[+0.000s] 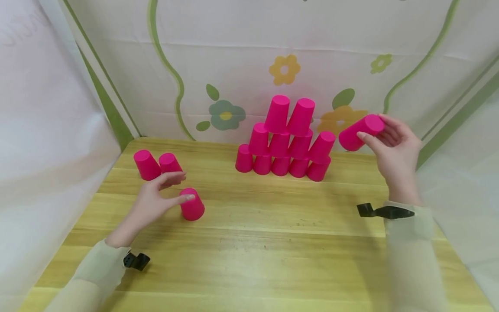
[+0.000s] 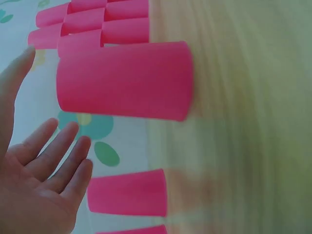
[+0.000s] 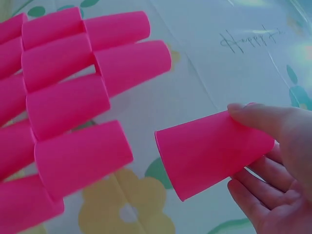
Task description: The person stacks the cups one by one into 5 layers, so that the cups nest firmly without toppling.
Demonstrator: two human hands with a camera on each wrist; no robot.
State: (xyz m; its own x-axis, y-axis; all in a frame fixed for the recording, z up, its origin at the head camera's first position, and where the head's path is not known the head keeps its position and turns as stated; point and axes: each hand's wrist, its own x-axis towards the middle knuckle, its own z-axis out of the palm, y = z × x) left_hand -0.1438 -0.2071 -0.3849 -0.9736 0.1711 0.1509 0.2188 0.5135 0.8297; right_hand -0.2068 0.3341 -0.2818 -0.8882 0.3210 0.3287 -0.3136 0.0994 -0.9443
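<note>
My right hand [image 1: 399, 149] holds a pink cup [image 1: 360, 133] tilted in the air, right of the pyramid, thumb on one side and fingers on the other. In the right wrist view this cup [image 3: 214, 151] has its wide rim toward the stack. My left hand [image 1: 156, 197] is spread beside an upside-down pink cup [image 1: 192, 206] on the table; its thumb overlaps that cup in the head view. From the left wrist, the fingers [image 2: 63, 156] look apart from the cup [image 2: 124, 80]. The pyramid of upside-down pink cups [image 1: 280, 145] has two on its third level.
Two more upside-down pink cups, one at the far left [image 1: 147, 165] and one beside it [image 1: 170, 163], stand behind my left hand. A flower-printed curtain [image 1: 234, 65] hangs close behind the pyramid, at the back of the wooden table [image 1: 249, 260].
</note>
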